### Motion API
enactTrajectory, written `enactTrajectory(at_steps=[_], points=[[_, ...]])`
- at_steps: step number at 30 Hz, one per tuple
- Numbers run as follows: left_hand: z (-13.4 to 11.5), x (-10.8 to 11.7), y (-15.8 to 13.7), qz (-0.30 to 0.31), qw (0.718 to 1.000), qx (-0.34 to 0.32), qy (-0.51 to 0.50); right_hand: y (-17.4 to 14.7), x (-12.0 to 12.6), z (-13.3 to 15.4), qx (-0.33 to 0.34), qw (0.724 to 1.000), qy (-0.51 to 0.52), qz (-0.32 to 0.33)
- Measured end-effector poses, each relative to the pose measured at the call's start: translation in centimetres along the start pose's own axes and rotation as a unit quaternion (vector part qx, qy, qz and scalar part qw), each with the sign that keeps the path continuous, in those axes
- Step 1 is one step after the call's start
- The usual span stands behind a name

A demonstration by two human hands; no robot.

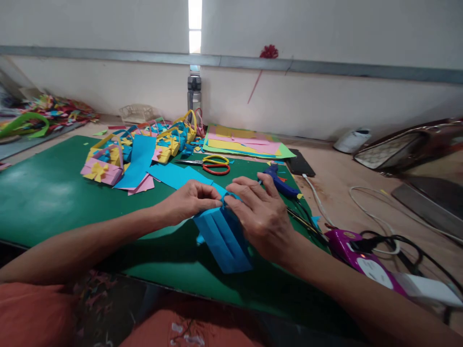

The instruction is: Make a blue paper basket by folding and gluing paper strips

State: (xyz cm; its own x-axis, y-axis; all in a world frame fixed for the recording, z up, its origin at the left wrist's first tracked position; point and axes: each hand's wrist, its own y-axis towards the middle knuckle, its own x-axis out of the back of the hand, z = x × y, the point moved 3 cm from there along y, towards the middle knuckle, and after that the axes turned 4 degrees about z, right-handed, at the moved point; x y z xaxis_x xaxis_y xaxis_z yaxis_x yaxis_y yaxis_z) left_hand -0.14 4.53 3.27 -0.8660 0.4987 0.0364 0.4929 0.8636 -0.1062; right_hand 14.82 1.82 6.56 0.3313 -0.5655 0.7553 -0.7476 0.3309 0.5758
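Between my hands is a folded blue paper piece (pixel 226 241), creased lengthwise and tilted, its lower end hanging over the green mat (pixel 162 260). My left hand (pixel 193 198) pinches its upper left edge between thumb and fingers. My right hand (pixel 258 212) grips the upper right side, fingers curled over the top; the exact fold under the fingertips is hidden. Just behind lie flat blue paper sheets (pixel 168 175) and scissors (pixel 216 165) with a yellow and a red handle. A blue glue gun (pixel 282 182) rests right of my right hand.
Small paper baskets (pixel 103 168) with bows stand at the back left. Stacked coloured paper (pixel 246 144) lies behind the scissors, near a black phone (pixel 301 163). A purple power strip (pixel 361 260) with cables is on the right. A bottle (pixel 194 96) stands by the wall.
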Motion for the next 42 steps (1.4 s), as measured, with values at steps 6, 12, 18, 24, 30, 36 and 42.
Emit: enactTrajectory(at_steps=[6, 12, 18, 24, 30, 36, 42], points=[[0.2, 0.1, 0.0, 0.013, 0.999, -0.019, 0.034, -0.1, -0.1, 0.3, 0.052, 0.998, -0.043, -0.005], [0.7, 0.2, 0.2, 0.026, 0.999, -0.009, -0.016, -0.4, -0.2, 0.6, 0.104, 0.991, -0.078, -0.014], [0.6, 0.1, 0.2, 0.045, 0.999, -0.002, -0.004, -0.4, -0.2, 0.7, 0.126, 0.988, -0.079, -0.031], [0.5, 0.1, 0.4, 0.055, 0.998, -0.011, 0.013, -0.1, -0.2, 0.2, 0.107, 0.994, -0.023, 0.002], [0.2, 0.8, 0.6, 0.031, 0.997, -0.027, -0.06, 0.3, 0.0, -2.6, -0.201, 0.935, 0.282, 0.075], [-0.5, 1.0, 0.4, 0.008, 0.992, -0.087, 0.092, 0.3, -0.9, -2.4, -0.336, 0.757, 0.52, 0.207], [-2.7, 0.6, -1.0, -0.086, 0.883, -0.28, 0.366, 0.2, -1.0, -2.2, -0.359, 0.792, 0.457, 0.189]])
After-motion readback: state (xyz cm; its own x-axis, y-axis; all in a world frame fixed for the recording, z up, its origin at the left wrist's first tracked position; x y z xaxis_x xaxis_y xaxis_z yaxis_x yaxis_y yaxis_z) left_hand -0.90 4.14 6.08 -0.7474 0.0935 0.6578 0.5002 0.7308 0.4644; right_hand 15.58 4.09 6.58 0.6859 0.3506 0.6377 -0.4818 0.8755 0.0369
